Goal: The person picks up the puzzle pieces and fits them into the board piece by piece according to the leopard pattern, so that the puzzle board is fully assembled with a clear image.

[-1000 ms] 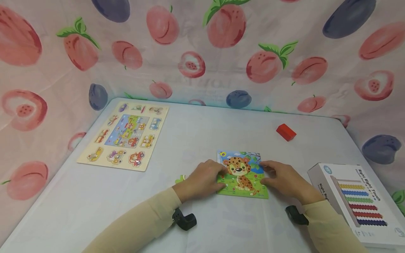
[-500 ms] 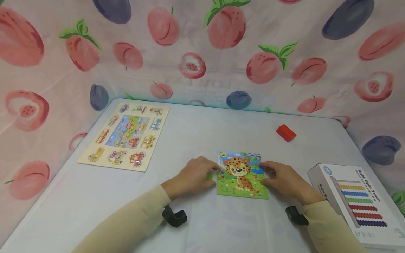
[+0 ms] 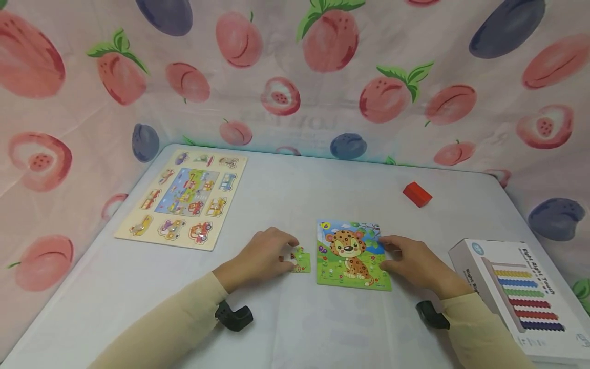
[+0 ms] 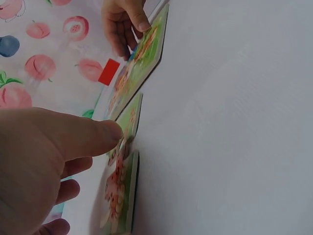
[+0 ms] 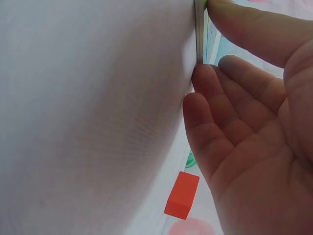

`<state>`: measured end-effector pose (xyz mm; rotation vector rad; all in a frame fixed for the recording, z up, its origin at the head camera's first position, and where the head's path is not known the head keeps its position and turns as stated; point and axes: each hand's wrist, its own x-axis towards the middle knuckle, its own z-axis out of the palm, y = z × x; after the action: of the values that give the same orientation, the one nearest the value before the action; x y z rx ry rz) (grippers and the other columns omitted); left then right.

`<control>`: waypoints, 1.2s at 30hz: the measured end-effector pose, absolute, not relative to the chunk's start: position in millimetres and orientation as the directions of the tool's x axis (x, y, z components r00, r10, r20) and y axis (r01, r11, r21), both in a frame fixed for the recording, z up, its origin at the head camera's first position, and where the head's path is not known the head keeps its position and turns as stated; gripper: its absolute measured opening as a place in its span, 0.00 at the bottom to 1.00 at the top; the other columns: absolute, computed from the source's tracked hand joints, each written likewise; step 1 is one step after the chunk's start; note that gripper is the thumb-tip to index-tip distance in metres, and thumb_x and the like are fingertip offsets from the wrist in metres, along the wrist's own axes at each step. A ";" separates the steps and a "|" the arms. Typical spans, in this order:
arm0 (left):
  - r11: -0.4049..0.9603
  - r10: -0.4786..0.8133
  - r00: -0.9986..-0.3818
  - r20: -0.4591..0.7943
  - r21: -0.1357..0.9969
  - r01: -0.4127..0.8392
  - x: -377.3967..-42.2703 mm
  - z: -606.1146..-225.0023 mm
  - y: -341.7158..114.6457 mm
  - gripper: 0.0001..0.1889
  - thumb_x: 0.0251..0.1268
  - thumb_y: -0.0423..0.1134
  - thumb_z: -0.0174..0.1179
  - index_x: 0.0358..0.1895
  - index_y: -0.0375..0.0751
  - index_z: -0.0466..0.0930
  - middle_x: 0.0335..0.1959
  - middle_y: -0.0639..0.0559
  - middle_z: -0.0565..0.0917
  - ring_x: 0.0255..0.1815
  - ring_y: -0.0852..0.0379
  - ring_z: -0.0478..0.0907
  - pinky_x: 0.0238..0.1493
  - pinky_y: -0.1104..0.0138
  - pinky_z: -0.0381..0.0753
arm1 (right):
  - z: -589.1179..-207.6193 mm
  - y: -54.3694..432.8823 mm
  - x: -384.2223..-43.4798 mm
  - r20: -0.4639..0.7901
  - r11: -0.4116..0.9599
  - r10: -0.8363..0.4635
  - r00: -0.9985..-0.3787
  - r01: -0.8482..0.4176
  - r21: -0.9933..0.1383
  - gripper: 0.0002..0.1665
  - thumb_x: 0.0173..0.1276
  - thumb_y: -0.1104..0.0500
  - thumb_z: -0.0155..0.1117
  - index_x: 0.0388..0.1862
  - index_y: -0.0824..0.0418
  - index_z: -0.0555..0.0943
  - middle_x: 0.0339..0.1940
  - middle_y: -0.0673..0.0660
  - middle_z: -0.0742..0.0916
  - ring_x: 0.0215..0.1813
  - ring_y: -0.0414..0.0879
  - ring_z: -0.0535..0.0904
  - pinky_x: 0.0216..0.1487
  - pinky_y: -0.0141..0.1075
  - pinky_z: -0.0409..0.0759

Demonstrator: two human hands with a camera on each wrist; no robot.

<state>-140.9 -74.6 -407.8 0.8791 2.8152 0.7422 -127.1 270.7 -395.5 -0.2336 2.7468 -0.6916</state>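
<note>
A square jigsaw puzzle with a leopard cub picture [image 3: 352, 256] lies on the white table. My right hand [image 3: 412, 261] holds its right edge, thumb at the near part and fingers farther back. In the right wrist view the fingertips [image 5: 203, 73] are right at the puzzle's thin edge. To its left lie loose jigsaw pieces, one a green piece [image 3: 301, 261]. My left hand [image 3: 260, 259] is over these pieces, its thumb and index finger spread apart. Another loose piece [image 4: 120, 200] shows below the thumb in the left wrist view; from the head camera the hand mostly hides it.
A wooden vehicle puzzle board [image 3: 172, 233] lies at the back left. A red block [image 3: 417, 195] stands toward the back right. A white box [image 3: 521, 297] with rows of coloured strips printed on it lies at the right. A fruit-patterned cloth [image 3: 322, 107] hangs behind.
My left hand has let go of the leopard puzzle's left side and moved left over the loose pieces, uncovering the green one. My right hand has stayed at the puzzle's right edge.
</note>
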 end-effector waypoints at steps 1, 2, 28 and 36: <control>0.716 0.555 -0.830 0.049 0.478 0.508 -140.6 -408.4 -76.5 0.22 0.55 0.41 0.74 0.54 0.41 0.84 0.49 0.54 0.85 0.53 0.54 0.75 0.58 0.54 0.71 | -395.6 270.9 -127.1 -0.245 0.871 -0.228 -0.942 -0.085 -0.484 0.38 0.63 0.54 0.74 0.69 0.66 0.73 0.63 0.69 0.79 0.62 0.65 0.75 0.60 0.60 0.74; 0.719 0.551 -0.833 0.047 0.479 0.503 -140.1 -408.7 -78.3 0.22 0.56 0.41 0.74 0.54 0.41 0.84 0.49 0.54 0.85 0.53 0.53 0.75 0.58 0.53 0.71 | -395.8 271.0 -127.2 -0.244 0.871 -0.228 -0.943 -0.086 -0.483 0.38 0.63 0.54 0.74 0.69 0.65 0.73 0.63 0.69 0.79 0.62 0.65 0.75 0.60 0.60 0.74; 0.769 0.520 -0.853 -0.047 0.462 0.443 -129.4 -403.2 -116.5 0.25 0.52 0.40 0.76 0.55 0.41 0.83 0.52 0.51 0.83 0.59 0.50 0.75 0.61 0.52 0.70 | -394.8 269.9 -128.4 -0.242 0.866 -0.229 -0.943 -0.084 -0.492 0.37 0.63 0.54 0.74 0.68 0.66 0.73 0.61 0.68 0.80 0.61 0.64 0.77 0.60 0.59 0.74; 0.770 0.519 -0.853 -0.060 0.467 0.435 -128.1 -404.2 -121.8 0.22 0.53 0.39 0.76 0.53 0.41 0.84 0.50 0.52 0.84 0.56 0.51 0.76 0.58 0.52 0.72 | -395.9 268.9 -128.5 -0.233 0.870 -0.227 -0.946 -0.089 -0.485 0.36 0.64 0.55 0.73 0.68 0.67 0.73 0.61 0.68 0.81 0.60 0.64 0.77 0.60 0.59 0.74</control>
<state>-128.1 -121.8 -404.2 0.7558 2.7780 0.6655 -128.5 268.9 -395.9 -0.2382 2.7585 -0.6965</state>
